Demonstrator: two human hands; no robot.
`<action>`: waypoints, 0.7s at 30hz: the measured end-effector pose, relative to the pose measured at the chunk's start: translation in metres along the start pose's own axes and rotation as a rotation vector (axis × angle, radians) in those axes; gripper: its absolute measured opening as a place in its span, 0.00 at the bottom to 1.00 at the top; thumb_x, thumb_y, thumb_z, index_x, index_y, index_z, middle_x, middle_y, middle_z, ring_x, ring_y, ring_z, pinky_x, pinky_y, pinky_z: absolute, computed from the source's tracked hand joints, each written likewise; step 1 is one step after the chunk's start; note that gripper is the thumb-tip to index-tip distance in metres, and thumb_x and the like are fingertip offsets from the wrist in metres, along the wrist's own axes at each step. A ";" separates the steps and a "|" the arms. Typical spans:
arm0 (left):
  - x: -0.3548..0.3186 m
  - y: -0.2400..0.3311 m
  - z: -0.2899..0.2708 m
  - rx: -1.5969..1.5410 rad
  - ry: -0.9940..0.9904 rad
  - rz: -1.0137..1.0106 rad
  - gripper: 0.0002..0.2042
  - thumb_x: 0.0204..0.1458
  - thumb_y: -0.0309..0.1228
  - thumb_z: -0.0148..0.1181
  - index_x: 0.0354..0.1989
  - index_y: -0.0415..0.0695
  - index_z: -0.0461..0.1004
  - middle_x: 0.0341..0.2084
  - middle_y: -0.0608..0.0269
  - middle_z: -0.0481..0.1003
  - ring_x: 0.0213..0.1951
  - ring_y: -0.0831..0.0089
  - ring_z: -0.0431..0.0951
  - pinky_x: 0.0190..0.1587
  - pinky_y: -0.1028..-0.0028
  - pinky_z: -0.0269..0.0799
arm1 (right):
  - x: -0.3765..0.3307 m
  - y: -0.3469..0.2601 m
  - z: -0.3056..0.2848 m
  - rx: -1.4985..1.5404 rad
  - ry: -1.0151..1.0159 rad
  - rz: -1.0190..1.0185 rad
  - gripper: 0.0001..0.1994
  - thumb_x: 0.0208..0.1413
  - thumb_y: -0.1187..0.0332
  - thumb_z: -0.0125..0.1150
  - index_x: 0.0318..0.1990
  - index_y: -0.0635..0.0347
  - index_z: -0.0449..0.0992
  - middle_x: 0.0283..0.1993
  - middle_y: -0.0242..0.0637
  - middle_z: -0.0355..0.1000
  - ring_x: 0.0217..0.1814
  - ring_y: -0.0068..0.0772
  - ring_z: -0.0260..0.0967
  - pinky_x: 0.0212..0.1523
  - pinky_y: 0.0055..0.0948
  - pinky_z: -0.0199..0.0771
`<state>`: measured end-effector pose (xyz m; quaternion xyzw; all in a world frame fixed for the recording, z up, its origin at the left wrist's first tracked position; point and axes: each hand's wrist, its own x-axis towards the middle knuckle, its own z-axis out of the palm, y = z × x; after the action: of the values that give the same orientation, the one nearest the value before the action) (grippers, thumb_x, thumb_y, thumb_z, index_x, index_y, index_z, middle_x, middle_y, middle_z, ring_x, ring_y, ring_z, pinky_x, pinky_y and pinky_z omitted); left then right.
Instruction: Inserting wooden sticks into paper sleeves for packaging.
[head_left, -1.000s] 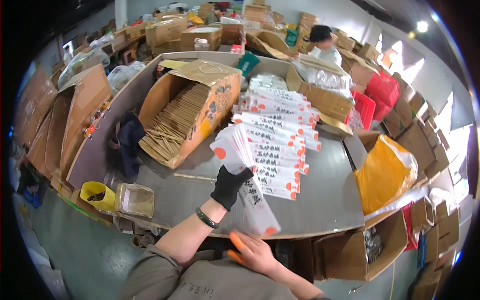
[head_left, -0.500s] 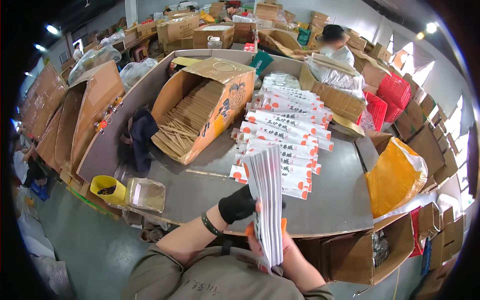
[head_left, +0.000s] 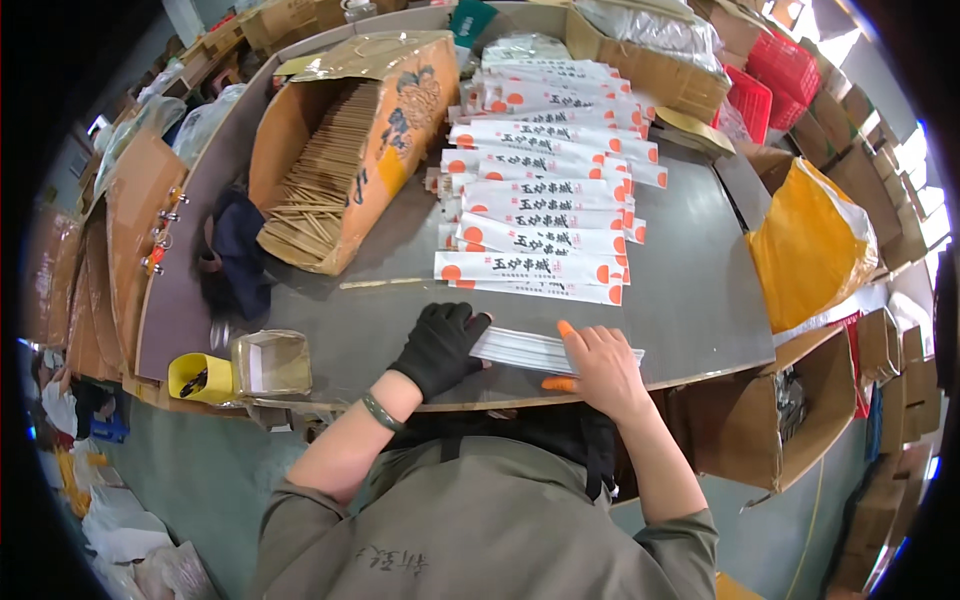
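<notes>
My left hand (head_left: pixel 440 345), in a black glove, grips the left end of a stack of white paper sleeves (head_left: pixel 530 350) lying flat near the front edge of the grey table (head_left: pixel 690 300). The right end of that stack is held by my right hand (head_left: pixel 600 365), bare with orange finger covers. Just beyond the stack lie overlapping rows of white sleeves with orange dots (head_left: pixel 540 200). A single wooden stick (head_left: pixel 385 284) lies on the table to the left of them.
An open cardboard box of wooden sticks (head_left: pixel 330 170) lies tilted at the left. A yellow cup (head_left: pixel 200 378) and a clear plastic tub (head_left: pixel 272 363) hang at the table's front left. An orange-yellow bag (head_left: pixel 810 250), red crates (head_left: pixel 775 75) and cardboard boxes stand at the right.
The stack of sleeves was held upright on edge in both hands; now it lies flat on the table's front edge. My view has dipped down toward the table.
</notes>
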<state>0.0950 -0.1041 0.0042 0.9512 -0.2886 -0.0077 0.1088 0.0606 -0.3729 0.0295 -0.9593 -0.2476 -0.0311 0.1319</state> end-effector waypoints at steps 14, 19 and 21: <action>0.015 -0.021 0.009 -0.068 0.227 -0.003 0.27 0.44 0.47 0.67 0.46 0.41 0.69 0.37 0.52 0.73 0.39 0.53 0.75 0.40 0.60 0.72 | -0.034 -0.019 0.060 0.706 0.680 0.495 0.32 0.47 0.77 0.70 0.61 0.66 0.64 0.53 0.43 0.69 0.53 0.36 0.69 0.54 0.29 0.69; -0.008 -0.014 0.013 -0.187 0.314 0.059 0.29 0.36 0.43 0.74 0.44 0.40 0.69 0.36 0.54 0.73 0.37 0.53 0.76 0.39 0.61 0.72 | -0.030 0.001 -0.014 0.685 0.531 0.318 0.34 0.39 0.73 0.76 0.57 0.64 0.70 0.46 0.38 0.71 0.47 0.33 0.70 0.50 0.30 0.71; -0.015 -0.006 0.023 -0.262 0.387 -0.021 0.29 0.38 0.45 0.73 0.44 0.41 0.70 0.35 0.55 0.74 0.37 0.54 0.76 0.39 0.61 0.72 | -0.015 -0.005 -0.063 0.552 0.463 0.145 0.36 0.35 0.72 0.77 0.58 0.62 0.70 0.43 0.37 0.72 0.45 0.36 0.70 0.46 0.32 0.72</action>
<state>0.0839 -0.0958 -0.0198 0.9156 -0.2490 0.1361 0.2848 0.0452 -0.3924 0.0891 -0.8703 -0.1415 -0.1698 0.4401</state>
